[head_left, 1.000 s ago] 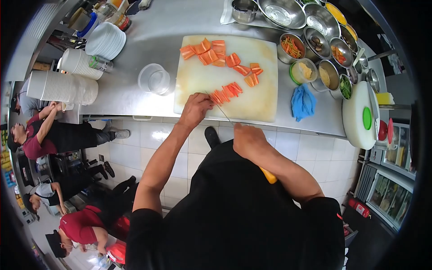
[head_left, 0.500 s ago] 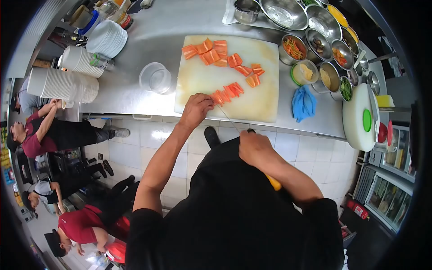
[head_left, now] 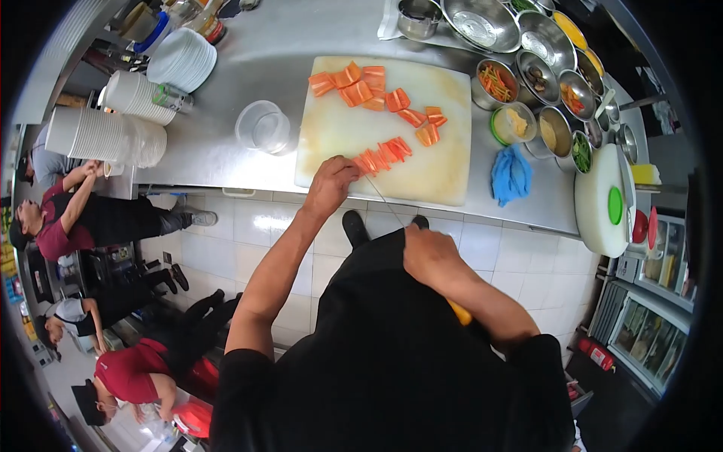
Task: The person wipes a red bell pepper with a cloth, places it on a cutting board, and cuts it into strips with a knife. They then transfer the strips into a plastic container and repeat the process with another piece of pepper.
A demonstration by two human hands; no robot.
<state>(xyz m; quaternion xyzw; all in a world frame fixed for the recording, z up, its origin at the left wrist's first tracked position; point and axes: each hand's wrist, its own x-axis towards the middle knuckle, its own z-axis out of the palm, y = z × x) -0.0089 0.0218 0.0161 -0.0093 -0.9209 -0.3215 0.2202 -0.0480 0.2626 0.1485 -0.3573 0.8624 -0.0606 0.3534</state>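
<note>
A white cutting board point(head_left: 324, 143) lies on the steel counter. Larger flat pieces of red pepper point(head_left: 356, 93) sit across its upper part, and thin pepper strips point(head_left: 385, 154) lie near its front edge. At the left end of the strips, my left hand point(head_left: 334, 181) has its fingers bent down on the pepper, of which little shows under the fingertips. My right hand point(head_left: 431, 255) is wrapped round a knife beyond the board's front edge; the thin blade point(head_left: 385, 202) slants from it up to the strips beside my left fingertips.
A clear tub point(head_left: 263, 126) stands left of the board. To the right are a blue cloth point(head_left: 511, 175), a tub of yellowish paste point(head_left: 514, 123) and several steel bowls point(head_left: 495, 81). White bowls point(head_left: 94, 137) are stacked at the left, with several people beyond the counter's end.
My right hand has moved away from the board, down and to the right, drawing the knife back. My left hand stays on the pepper. The whole view has shifted slightly.
</note>
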